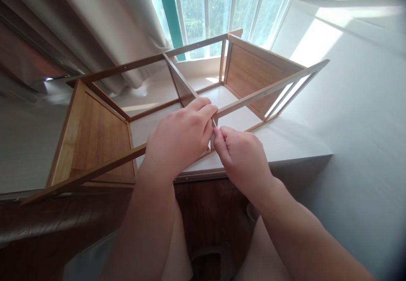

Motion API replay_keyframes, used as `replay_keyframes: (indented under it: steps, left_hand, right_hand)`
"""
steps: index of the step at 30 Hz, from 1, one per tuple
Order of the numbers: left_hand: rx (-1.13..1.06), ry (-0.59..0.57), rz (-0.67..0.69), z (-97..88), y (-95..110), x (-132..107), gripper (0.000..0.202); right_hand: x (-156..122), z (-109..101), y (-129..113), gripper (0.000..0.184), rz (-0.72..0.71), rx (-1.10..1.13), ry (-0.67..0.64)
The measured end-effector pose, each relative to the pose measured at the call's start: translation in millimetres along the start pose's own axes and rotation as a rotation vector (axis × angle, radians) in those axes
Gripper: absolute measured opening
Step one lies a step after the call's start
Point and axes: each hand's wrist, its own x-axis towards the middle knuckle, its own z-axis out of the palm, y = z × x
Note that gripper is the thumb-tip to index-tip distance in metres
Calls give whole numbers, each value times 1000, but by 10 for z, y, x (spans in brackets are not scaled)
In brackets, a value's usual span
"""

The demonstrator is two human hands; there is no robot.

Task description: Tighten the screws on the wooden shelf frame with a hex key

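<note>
A wooden furniture frame [104,169], with panelled ends and a divider panel [182,82] across its middle, lies on a pale ledge. My left hand [182,133] is wrapped over the near top rail, where the divider meets it. Close beside it on the right, my right hand [239,148] is closed in a pinch around a thin metal rod [215,123], like a hex key. The rod's upper end reaches the rail joint by my left fingertips. Most of the rod is hidden in my right fingers.
The pale ledge [304,139] ends in a front edge above a dark wooden floor [212,213]. Behind the frame are a curtain [104,23] and a barred window [218,10]. A pale wall [358,103] rises on the right. My legs are below the ledge.
</note>
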Motion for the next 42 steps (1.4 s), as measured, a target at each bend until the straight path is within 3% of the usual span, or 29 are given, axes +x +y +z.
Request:
replay_keyframes:
  steps: [20, 31, 36, 42]
  left_hand:
    - [-22, -34, 12, -83, -4, 29, 31]
    - [-39, -41, -4, -34, -26, 52, 31]
    - [-36, -39, -4, -33, -26, 45, 30]
    - [-39, -27, 5, -40, -27, 50, 29]
  right_hand:
    - [11, -47, -55, 40, 59, -51, -19]
    - [43, -59, -13, 39, 35, -16, -80]
    - [77, -70, 23, 39, 53, 126, -128]
    - [87, 38, 60, 44, 112, 541, -70]
